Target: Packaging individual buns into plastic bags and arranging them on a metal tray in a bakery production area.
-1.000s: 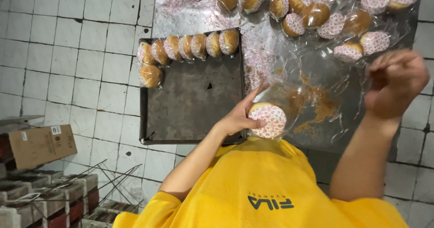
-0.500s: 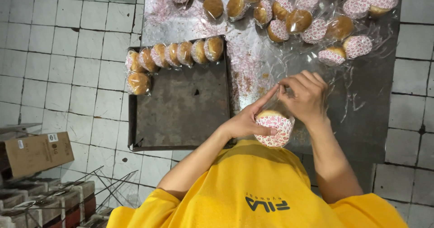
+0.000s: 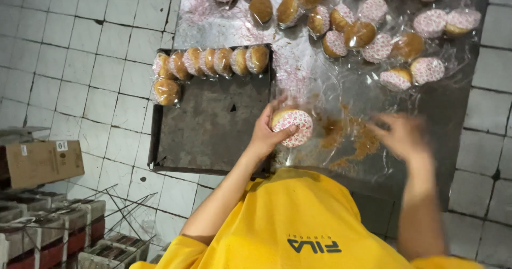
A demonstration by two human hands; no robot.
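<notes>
A round bun in a pink-patterned paper cup, wrapped in clear film [image 3: 292, 127], is clamped by the left hand [image 3: 266, 135] fingers at the dark metal tray's [image 3: 213, 130] three o'clock edge. The right hand [image 3: 402, 135] is blurred; its fingers cannot be told. Loose film could slip, dropping the bun.

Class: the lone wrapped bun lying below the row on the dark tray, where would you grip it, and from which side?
Probably from above, fingertips across the round sides of the wrapped bun. It lies flat on the tray, the row of buns crowds its far side, and the tray's raised rim hems its left.
</notes>
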